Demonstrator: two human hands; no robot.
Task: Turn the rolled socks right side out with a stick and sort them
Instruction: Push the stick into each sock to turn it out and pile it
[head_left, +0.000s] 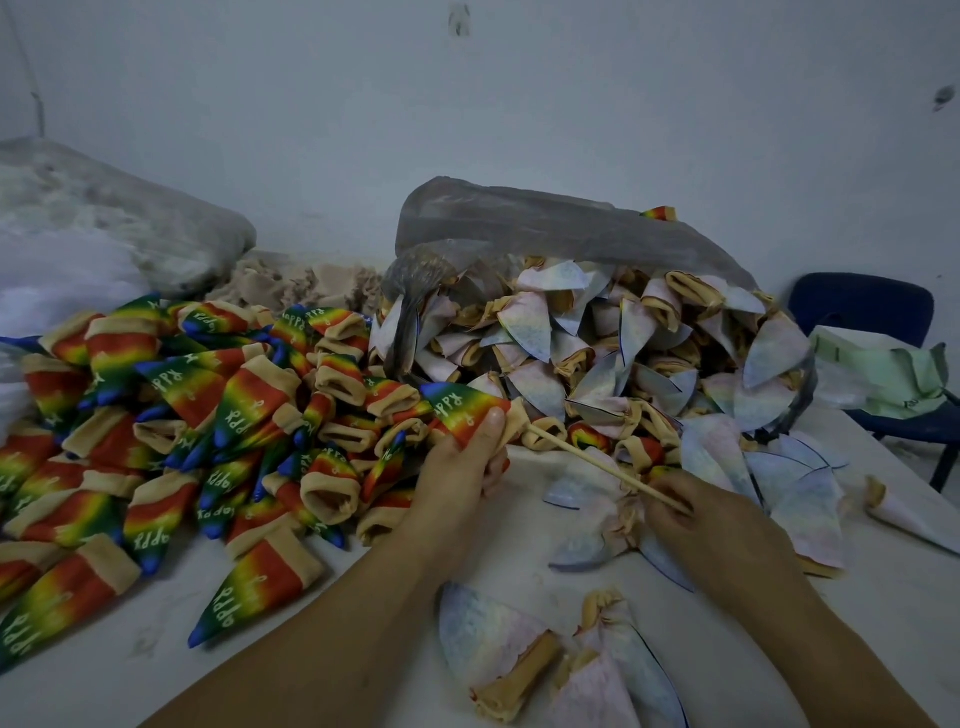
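The rainbow sock (462, 402) sits mid-table at the near edge of the bag's spill. The left hand (462, 467) grasps it, thumb pressed on top. The thin wooden stick (597, 462) has its far tip at the sock's beige cuff, and the right hand (727, 525) pinches its near end. Left lies a pile of rainbow socks (208, 415). Farther right, pale inside-out socks (597, 353) spill from a plastic bag (519, 223) onto the white table (156, 639).

- Left grip (462, 462) reaches forward, thumb flat on top, pinching a rainbow sock (464, 404).
- Right grip (717, 525), fingers curled, pinches a stick (587, 457).
- Both bare forearms angle inward from below.
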